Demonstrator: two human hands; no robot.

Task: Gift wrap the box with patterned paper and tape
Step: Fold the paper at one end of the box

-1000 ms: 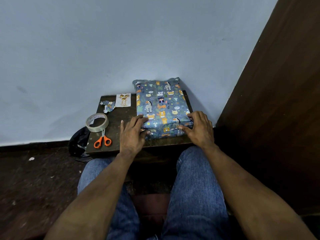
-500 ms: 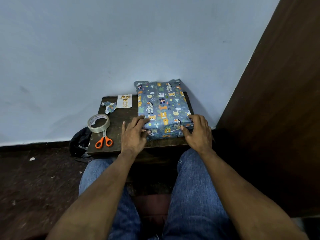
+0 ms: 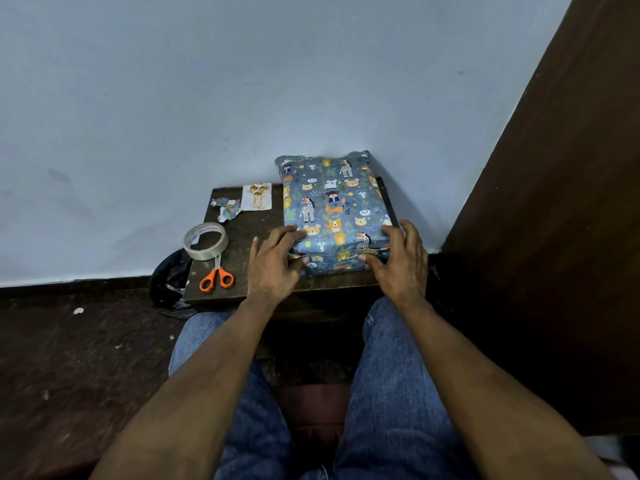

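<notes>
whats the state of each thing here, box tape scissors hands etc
box: fully covered in patterned paper, lying flat on the table
left hand: fingers spread, pressing the box's near left corner
right hand: fingers pressing the near right corner
tape roll: lying flat, untouched, on the scissors' blades
scissors: closed, flat on the table
paper scrap: crumpled, loose
card: lying flat by the wall

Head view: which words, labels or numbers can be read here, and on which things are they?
Small card: gold script, too small to read.
Tape roll: printing on the inner ring, too blurred to read.
Wrapped box: animal pictures only, no words.
Scissors: no text visible.
</notes>
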